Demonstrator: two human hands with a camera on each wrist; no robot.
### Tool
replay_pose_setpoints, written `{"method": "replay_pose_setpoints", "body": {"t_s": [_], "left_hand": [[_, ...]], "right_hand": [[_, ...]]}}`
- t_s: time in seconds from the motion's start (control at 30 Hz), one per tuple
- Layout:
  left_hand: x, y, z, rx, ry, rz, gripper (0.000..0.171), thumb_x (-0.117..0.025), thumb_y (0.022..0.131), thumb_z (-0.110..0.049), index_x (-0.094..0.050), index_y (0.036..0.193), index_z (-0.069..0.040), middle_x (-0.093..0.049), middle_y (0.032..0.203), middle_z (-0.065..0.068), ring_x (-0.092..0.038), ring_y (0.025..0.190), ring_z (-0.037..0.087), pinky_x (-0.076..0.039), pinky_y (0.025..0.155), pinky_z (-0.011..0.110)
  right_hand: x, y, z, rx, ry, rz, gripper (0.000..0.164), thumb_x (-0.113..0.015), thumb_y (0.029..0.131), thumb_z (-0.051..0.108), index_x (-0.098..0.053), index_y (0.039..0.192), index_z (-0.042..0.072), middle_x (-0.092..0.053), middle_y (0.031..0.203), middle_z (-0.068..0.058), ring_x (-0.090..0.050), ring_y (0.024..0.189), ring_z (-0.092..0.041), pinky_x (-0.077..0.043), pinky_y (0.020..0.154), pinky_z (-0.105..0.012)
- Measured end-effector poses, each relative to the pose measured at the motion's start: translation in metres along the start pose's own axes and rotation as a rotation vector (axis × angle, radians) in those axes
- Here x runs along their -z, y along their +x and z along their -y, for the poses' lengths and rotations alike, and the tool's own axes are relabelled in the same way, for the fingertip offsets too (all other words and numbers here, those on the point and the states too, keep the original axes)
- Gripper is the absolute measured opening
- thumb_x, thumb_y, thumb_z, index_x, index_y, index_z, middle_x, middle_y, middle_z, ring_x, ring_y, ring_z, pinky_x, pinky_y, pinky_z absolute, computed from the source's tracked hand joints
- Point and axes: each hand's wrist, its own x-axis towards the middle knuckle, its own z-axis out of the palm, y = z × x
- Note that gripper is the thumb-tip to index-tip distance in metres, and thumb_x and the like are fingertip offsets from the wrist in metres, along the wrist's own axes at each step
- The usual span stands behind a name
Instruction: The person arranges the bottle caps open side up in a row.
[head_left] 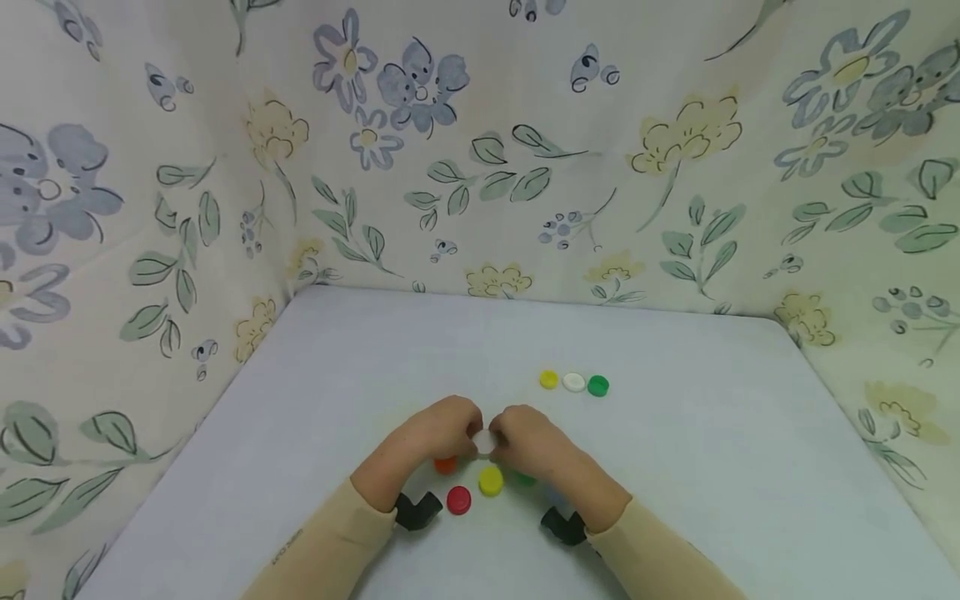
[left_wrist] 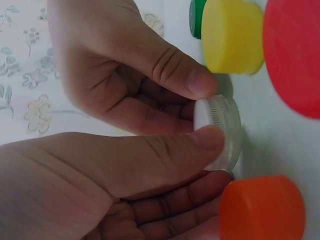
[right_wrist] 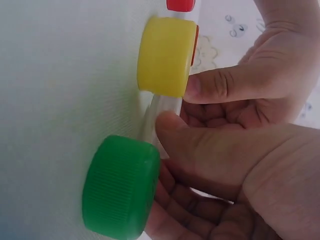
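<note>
A white bottle cap (head_left: 484, 443) with a translucent ridged lower part (left_wrist: 231, 132) stands on the table between both hands. My left hand (head_left: 442, 429) pinches its left side, thumb nearest the head camera. From the opposite side my right hand (head_left: 531, 442) grips the same cap with thumb and fingers. Beside the left hand sits an orange cap (left_wrist: 262, 210), partly covered in the head view. A yellow cap (head_left: 491, 481) and a red cap (head_left: 459, 500) lie nearer the body. Close to the right hand is a green cap (right_wrist: 122, 187), mostly hidden from the head camera.
Farther back, a small yellow cap (head_left: 549, 379), a white cap (head_left: 574, 382) and a green cap (head_left: 598, 386) form a row on the white table (head_left: 675, 433). Something pale blue (head_left: 556, 498) shows under the right wrist. Flowered cloth (head_left: 480, 225) hangs behind the table.
</note>
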Motion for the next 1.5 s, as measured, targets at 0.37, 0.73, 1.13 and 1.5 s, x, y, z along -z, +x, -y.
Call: {"method": "replay_pose_setpoints", "body": {"t_s": [0.37, 0.73, 1.13, 1.5], "left_hand": [[0.003, 0.017, 0.015, -0.016, -0.106, -0.039, 0.031, -0.069, 0.098, -0.012, -0.069, 0.128, -0.001, -0.069, 0.112, 0.006, -0.060, 0.097, 0.020, -0.053, 0.091, 0.041], [0.001, 0.022, 0.021, -0.007, -0.233, -0.073, 0.028, -0.068, 0.099, -0.013, -0.073, 0.124, -0.002, -0.070, 0.097, 0.001, -0.062, 0.083, 0.017, -0.053, 0.074, 0.033], [0.022, 0.042, 0.018, -0.028, -0.438, -0.093, 0.023, -0.063, 0.103, -0.015, -0.075, 0.115, 0.001, -0.074, 0.088, 0.009, -0.067, 0.076, 0.018, -0.056, 0.080, 0.040], [0.013, 0.069, 0.009, 0.009, -0.645, -0.226, 0.028, -0.063, 0.103, -0.012, -0.070, 0.123, 0.006, -0.071, 0.083, 0.007, -0.063, 0.071, 0.014, -0.056, 0.072, 0.029]], "right_hand": [[0.011, 0.003, -0.016, -0.117, 0.165, -0.039, 0.029, -0.069, 0.098, 0.009, -0.070, 0.124, -0.002, -0.072, 0.106, -0.007, -0.059, 0.084, -0.017, -0.054, 0.083, -0.038], [0.023, 0.010, -0.018, -0.155, 0.320, -0.024, 0.022, -0.063, 0.104, 0.020, -0.077, 0.107, 0.003, -0.063, 0.073, -0.001, -0.052, 0.066, -0.015, -0.044, 0.062, -0.028], [0.052, 0.026, -0.029, -0.160, 0.251, -0.130, 0.024, -0.063, 0.104, 0.023, -0.078, 0.101, 0.004, -0.065, 0.077, -0.002, -0.059, 0.072, -0.018, -0.049, 0.066, -0.032], [0.065, 0.035, -0.047, -0.240, 0.312, -0.328, 0.023, -0.071, 0.099, 0.026, -0.079, 0.097, 0.004, -0.070, 0.079, -0.001, -0.065, 0.072, -0.016, -0.052, 0.067, -0.031]]}}
